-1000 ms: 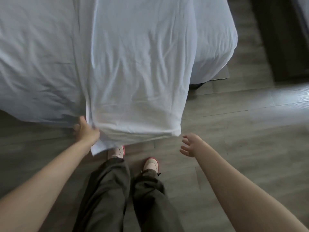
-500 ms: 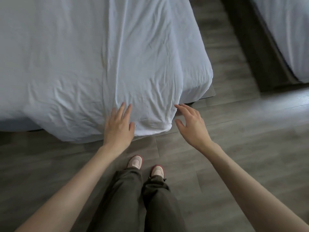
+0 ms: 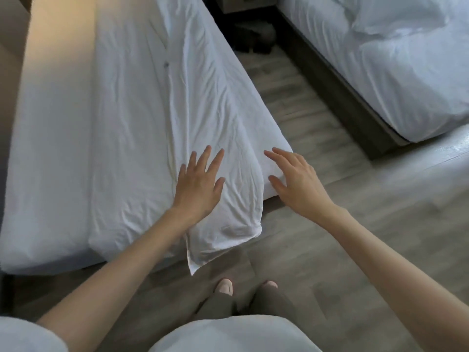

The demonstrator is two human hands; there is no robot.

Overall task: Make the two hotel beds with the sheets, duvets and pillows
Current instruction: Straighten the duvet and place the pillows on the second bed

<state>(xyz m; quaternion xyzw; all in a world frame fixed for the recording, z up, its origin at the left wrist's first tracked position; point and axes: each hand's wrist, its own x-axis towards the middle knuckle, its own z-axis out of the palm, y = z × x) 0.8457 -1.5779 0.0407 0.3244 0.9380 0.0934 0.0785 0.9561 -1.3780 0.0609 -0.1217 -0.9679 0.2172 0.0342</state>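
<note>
A wrinkled white folded sheet [image 3: 182, 118] is laid lengthwise along the right side of the near bed [image 3: 50, 153], with its end draped over the foot edge at the right corner. The second bed [image 3: 330, 85] is covered in rumpled white bedding [image 3: 411, 59].

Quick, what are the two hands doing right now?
Left hand: open, flat on the white sheet.
Right hand: open, holding nothing.
</note>
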